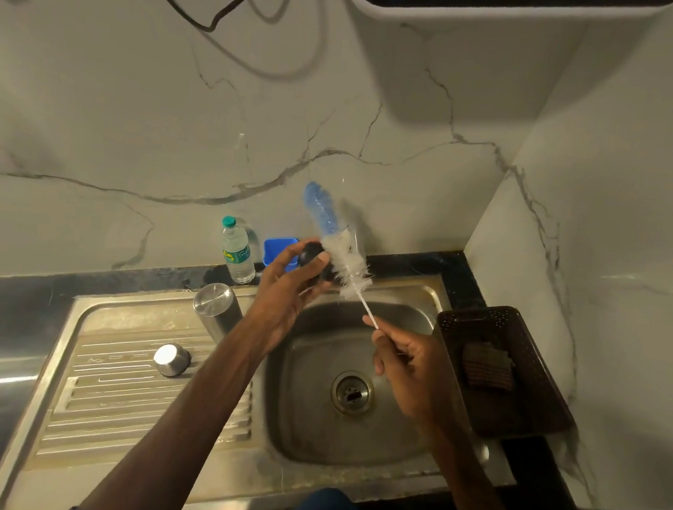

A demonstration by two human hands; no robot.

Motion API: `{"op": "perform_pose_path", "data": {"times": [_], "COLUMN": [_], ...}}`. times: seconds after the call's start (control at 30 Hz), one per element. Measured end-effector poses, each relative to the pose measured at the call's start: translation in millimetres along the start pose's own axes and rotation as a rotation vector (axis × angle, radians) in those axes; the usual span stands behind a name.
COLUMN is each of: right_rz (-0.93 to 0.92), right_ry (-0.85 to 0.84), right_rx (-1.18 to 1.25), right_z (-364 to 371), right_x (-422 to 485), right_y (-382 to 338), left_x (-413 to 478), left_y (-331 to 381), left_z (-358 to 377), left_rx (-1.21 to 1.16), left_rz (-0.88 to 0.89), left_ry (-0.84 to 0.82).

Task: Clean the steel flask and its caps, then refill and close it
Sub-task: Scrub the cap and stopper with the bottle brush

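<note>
Gripping the black cap (311, 258) above the sink (308, 381) in the curled left hand (280, 290), pinching the brush (346, 266) by its thin stem with the right hand (402, 359). Likely light, hard, slick when wet; best held round the rim. Minding the upturned flask (217, 308) and steel cap (172, 359) left of the sink, the basket (534, 344) right of it.

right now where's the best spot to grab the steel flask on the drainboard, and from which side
Grip the steel flask round its cylindrical body, mid-height, likely from its left. It stands on end on the drainboard, flat closed end up, so no rim to pinch, and the left forearm crosses on its right.
</note>
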State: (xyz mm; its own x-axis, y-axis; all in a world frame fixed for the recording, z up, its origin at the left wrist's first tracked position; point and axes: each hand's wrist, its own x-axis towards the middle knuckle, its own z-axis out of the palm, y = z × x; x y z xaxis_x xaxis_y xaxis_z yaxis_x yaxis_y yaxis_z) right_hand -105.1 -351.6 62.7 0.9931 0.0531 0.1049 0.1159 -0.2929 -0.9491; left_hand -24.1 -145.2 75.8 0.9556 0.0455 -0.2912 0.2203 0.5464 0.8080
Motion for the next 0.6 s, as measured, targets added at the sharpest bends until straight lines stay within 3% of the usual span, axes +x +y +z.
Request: {"op": "perform_pose_path", "data": {"times": [0.13,0.43,0.6], "right_rz": [-0.020,0.006,0.015], "right_ry": [-0.006,0.043,0.034], "right_rx": [-0.041,-0.015,-0.012], "right_z": [-1.9,-3.6,-2.6], "right_x": [-13.4,-6.9,-5.6], "right_y": [10.8,15.2,14.7], "left_x": [5.7,-7.8,-3.9], "left_y": [5.3,-11.1,-7.9], "left_z": [-10.7,-13.9,-12.4], "left_rx": [0.089,0.104,0.260], "left_rz": [0.024,-0.115,-0.077], "left_ry": [0.104,-0.130,-0.030]}}
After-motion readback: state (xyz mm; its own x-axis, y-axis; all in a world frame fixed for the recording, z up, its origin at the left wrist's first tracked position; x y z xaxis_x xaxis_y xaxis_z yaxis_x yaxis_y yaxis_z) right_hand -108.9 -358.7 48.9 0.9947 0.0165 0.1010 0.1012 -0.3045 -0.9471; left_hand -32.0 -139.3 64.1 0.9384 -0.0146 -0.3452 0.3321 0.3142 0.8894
